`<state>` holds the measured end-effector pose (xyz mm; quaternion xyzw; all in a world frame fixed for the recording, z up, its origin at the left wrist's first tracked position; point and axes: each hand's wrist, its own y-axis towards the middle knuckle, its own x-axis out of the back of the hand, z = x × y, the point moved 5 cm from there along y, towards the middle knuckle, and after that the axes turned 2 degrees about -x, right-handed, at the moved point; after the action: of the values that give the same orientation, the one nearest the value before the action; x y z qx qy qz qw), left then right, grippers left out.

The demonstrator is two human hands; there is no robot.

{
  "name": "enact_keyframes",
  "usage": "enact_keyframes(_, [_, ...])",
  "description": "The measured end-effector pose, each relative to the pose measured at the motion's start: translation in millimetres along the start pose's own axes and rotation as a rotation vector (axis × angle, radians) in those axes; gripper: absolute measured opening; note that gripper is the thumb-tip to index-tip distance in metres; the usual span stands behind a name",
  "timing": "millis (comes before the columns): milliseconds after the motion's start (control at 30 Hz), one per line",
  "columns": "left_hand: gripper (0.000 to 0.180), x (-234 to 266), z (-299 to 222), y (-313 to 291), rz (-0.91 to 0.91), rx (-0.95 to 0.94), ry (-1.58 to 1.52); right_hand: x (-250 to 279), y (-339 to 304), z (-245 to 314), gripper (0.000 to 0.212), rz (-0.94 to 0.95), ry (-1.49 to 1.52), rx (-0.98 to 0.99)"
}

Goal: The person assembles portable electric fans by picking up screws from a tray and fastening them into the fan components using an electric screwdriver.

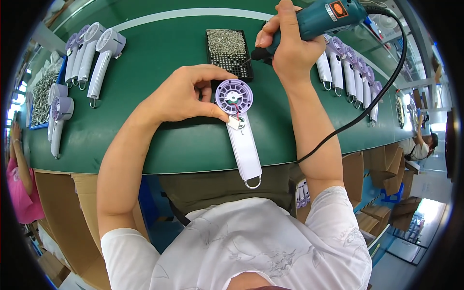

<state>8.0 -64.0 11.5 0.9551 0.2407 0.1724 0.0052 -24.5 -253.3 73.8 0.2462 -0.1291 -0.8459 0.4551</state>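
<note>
Between the thumb and fingers of my left hand point(188, 94) is a white handheld fan point(246, 145), gripped by its round purple head. Its handle points toward me and ends in a metal loop. A small white square piece and a red wire show where the head meets the handle. My right hand point(295, 48) is wrapped round a teal electric screwdriver point(328, 19), its tip reaching left over a black screw tray point(229, 70). Rows of small silver screws point(226, 42) fill the tray's far part; the holes nearer me show dark.
Several white and purple fans point(104, 63) lie at the left and more fans point(345, 72) at the right. A blue bin point(63, 72) of metal parts stands far left. The screwdriver's black cable point(372, 104) loops past my right forearm. Cardboard boxes point(63, 212) sit below the green table point(164, 48).
</note>
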Motion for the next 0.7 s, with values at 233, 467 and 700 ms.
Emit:
enact_keyframes(233, [0.067,-0.3,-0.8,-0.6,-0.001,-0.02,-0.003,-1.1,-1.2,-1.9,0.022,0.016,-0.057,0.01])
enact_keyframes(467, [0.068,0.4,0.7,-0.5,0.003,-0.027,0.015,-1.8,-0.5,-4.4,0.023,0.042,-0.08,0.034])
enact_keyframes(700, [0.068,0.4,-2.2,-0.6,0.003,-0.033,0.032,-17.0,0.5,-6.4,0.025,0.15,-0.194,-0.018])
